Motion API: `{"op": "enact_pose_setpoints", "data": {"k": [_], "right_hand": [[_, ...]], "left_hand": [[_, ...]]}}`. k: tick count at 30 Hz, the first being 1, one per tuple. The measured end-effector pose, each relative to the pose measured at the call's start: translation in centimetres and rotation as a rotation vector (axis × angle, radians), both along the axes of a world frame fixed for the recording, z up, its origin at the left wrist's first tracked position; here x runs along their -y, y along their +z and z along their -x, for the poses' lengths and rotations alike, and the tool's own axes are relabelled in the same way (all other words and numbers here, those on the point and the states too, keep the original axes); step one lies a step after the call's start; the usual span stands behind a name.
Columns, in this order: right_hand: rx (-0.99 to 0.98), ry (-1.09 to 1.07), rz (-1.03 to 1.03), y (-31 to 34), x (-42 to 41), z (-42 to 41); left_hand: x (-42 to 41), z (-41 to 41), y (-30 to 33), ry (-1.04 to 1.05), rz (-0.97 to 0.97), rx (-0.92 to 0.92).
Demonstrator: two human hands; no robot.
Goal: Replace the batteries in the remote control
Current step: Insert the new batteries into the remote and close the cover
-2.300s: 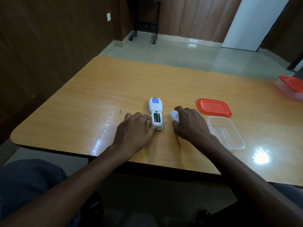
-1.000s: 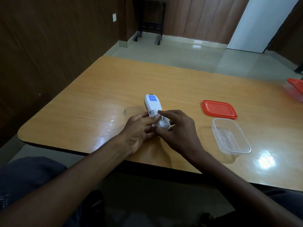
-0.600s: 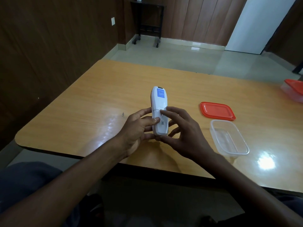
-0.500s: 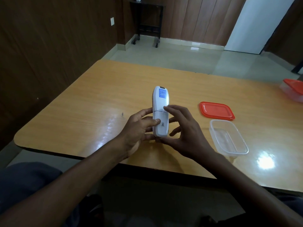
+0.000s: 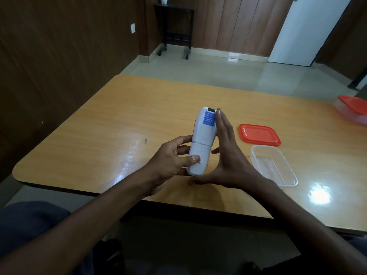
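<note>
- The remote control (image 5: pixel 202 141) is held back-up at mid-frame, above the worktop (image 5: pixel 119 124).
- The left hand (image 5: pixel 170 161) has its grip wrapped round the lower end, thumb pressing on the battery cover (image 5: pixel 198 159).
- The right hand (image 5: pixel 228 155) lies flat and straight-fingered along the remote's right edge, holding nothing.
- The cover looks seated, so probably press until it clicks, checking the seam sits flush.
- The red lid (image 5: pixel 258 134) and the clear container (image 5: pixel 274 165) lie at right of centre.
</note>
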State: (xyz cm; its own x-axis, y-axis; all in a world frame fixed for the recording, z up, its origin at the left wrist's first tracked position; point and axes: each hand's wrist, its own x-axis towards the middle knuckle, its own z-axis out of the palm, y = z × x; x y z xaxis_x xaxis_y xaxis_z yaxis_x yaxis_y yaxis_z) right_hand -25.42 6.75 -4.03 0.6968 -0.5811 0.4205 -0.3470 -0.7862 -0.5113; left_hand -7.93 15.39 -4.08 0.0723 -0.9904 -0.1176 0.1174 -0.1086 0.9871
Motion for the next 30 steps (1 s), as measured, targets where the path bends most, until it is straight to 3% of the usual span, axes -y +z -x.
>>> {"op": "enact_pose_setpoints", "data": {"k": [22, 25, 30], "right_hand": [[-0.059, -0.072, 0.155, 0.2, -0.5, 0.2], [-0.038, -0.075, 0.146, 0.2, -0.2, 0.0], [0.115, 0.003, -0.063, -0.4, 0.3, -0.4]], "left_hand": [[-0.6, 0.4, -0.2, -0.047, -0.026, 0.02], [-0.7, 0.3, 0.3, -0.03, -0.035, -0.074], [-1.0, 0.4, 1.0, -0.081, -0.099, -0.41]]}}
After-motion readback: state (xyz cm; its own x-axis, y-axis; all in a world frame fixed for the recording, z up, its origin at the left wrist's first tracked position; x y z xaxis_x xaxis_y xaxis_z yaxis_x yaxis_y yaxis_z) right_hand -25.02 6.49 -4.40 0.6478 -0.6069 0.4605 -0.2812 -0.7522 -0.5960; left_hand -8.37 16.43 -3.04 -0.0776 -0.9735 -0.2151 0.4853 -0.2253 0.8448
